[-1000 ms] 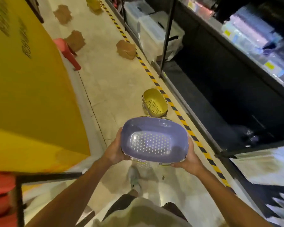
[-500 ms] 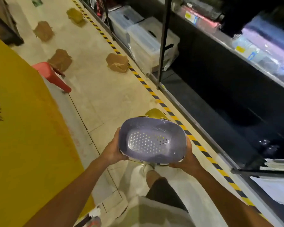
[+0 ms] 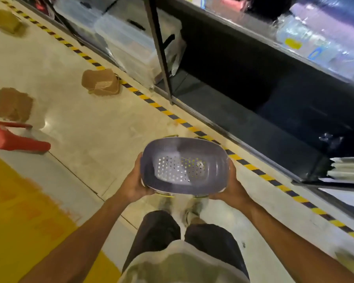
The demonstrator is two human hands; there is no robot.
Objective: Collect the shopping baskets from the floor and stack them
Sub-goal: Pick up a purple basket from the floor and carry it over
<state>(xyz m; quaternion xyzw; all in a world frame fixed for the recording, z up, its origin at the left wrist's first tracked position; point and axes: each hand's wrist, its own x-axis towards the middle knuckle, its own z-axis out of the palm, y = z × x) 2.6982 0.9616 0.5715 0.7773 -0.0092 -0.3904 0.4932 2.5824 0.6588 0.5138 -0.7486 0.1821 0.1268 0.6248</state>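
I hold a purple basket [image 3: 184, 164] with a perforated bottom in front of me, above my feet. My left hand [image 3: 134, 181] grips its left side and my right hand [image 3: 232, 186] grips its right side. Thin yellow edges peek out just under the purple basket's rim; the yellow basket seen on the floor earlier is hidden beneath it. Brown baskets lie on the floor ahead: one [image 3: 100, 82] by the striped line, one [image 3: 13, 105] at the left, one [image 3: 4, 20] far back.
A black and yellow striped line [image 3: 166, 112] runs along the floor beside dark shelving [image 3: 253, 111] with a black upright post [image 3: 159, 50] and clear plastic bins [image 3: 129, 41]. A red stool [image 3: 10, 137] lies at the left. Yellow floor paint [image 3: 18, 211] fills the lower left.
I have walked forward along the aisle with the purple basket in both hands. The yellow basket on the floor has passed under the purple one and out of sight. The brown baskets are closer.
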